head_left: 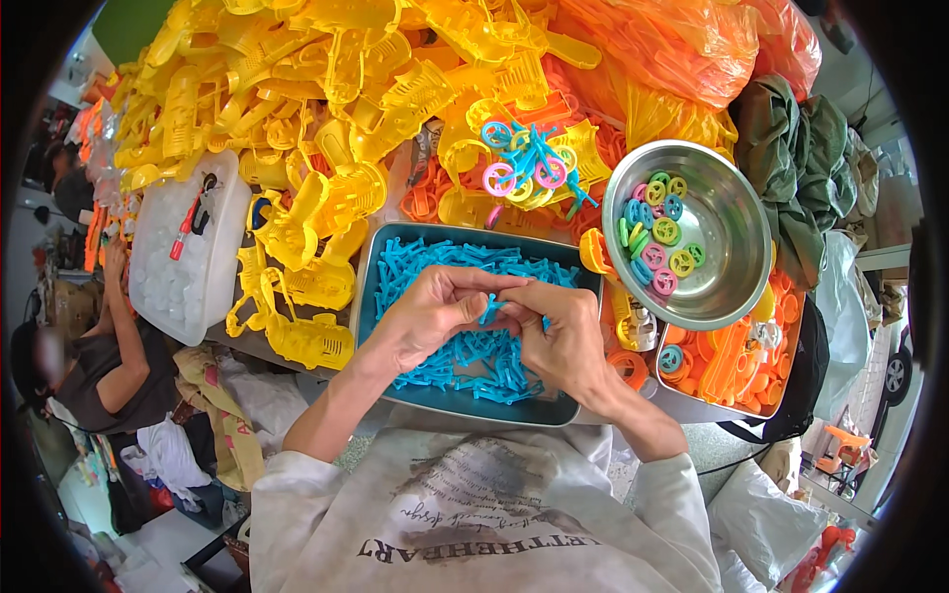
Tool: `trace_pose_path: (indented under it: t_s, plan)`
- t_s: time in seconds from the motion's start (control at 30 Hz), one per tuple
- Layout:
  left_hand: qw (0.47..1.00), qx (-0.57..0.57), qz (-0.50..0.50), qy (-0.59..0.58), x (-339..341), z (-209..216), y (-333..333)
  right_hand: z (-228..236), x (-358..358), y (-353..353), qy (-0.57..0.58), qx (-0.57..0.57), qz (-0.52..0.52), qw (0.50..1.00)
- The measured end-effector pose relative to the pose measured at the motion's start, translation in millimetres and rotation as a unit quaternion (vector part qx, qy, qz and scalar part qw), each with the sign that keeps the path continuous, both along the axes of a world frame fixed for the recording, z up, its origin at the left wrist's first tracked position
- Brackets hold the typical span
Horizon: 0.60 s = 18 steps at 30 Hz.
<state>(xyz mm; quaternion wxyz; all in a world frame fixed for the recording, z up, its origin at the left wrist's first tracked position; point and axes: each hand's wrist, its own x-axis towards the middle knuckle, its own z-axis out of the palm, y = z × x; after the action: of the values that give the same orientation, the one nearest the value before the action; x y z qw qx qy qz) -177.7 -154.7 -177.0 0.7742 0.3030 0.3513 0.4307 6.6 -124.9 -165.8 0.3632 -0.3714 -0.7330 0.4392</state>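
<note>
My left hand (435, 311) and my right hand (561, 331) meet over a dark metal tray (484, 409). Both are closed, thumbs and forefingers pinching a small blue plastic piece (490, 309) between them. My fingers cover part of this piece, so its full shape is hidden. Beneath, the tray holds a heap of similar slim blue pieces (465, 361). Beyond the tray lies a cluster of blue pieces (534, 158) fitted with coloured rings.
At right, a steel bowl (732, 282) holds small coloured wheels (665, 231); beside it stands a tray of orange parts (727, 366). Yellow plastic parts (326, 89) pile up behind. A white tub (158, 232) carries pliers (205, 203). Another person (114, 366) sits at far left.
</note>
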Motion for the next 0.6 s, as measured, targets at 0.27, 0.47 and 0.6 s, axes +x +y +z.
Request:
trace_pose_path:
  t_s: [0.27, 0.47, 0.6]
  plan:
    - [0.993, 0.032, 0.046, 0.105, -4.1, 33.1, 9.5, 17.9, 7.1, 10.1, 0.086, -0.302, 0.116, 0.942]
    - [0.942, 0.187, 0.133, 0.247, -1.3, 27.8, -4.3, 10.4, 7.4, 13.4, 0.127, -0.308, 0.125, 0.935]
    - [0.940, 0.179, 0.187, 0.221, 6.9, 27.3, -4.2, 21.4, 10.3, 13.2, 0.133, -0.288, 0.157, 0.935]
